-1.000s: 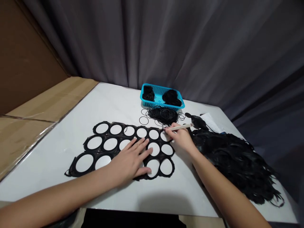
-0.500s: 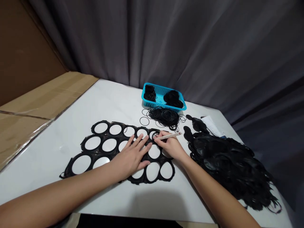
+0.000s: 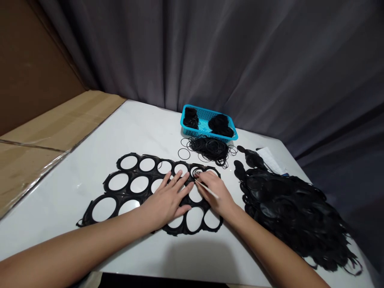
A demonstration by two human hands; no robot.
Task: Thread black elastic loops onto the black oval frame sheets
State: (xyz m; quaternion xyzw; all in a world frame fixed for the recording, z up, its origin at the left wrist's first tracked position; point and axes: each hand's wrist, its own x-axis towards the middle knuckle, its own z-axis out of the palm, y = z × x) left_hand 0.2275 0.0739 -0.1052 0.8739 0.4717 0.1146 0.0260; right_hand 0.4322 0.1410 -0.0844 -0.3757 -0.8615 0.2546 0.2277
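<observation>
A black rubber sheet (image 3: pixel 129 182) with rows of large round holes lies flat on the white table. My left hand (image 3: pixel 169 200) rests on it, fingers spread and pressed down over its middle. My right hand (image 3: pixel 216 191) is closed around a thin, pale stick-like tool (image 3: pixel 210 191), whose handle end points toward me. Its fingertips touch the far row of holes, where a thin black ring (image 3: pixel 196 171) shows. The tool's working tip is hidden by the fingers.
Beyond the sheet, thin black rings (image 3: pixel 211 149) lie heaped before a blue basket (image 3: pixel 209 135) holding more black pieces. At right is a large pile of black rubber scraps (image 3: pixel 288 208) beside a white paper (image 3: pixel 271 160). Cardboard (image 3: pixel 45 124) borders the table at left.
My right hand has turned, swinging the tool's handle from pointing right to pointing down toward me. My left hand stays pressed on the sheet.
</observation>
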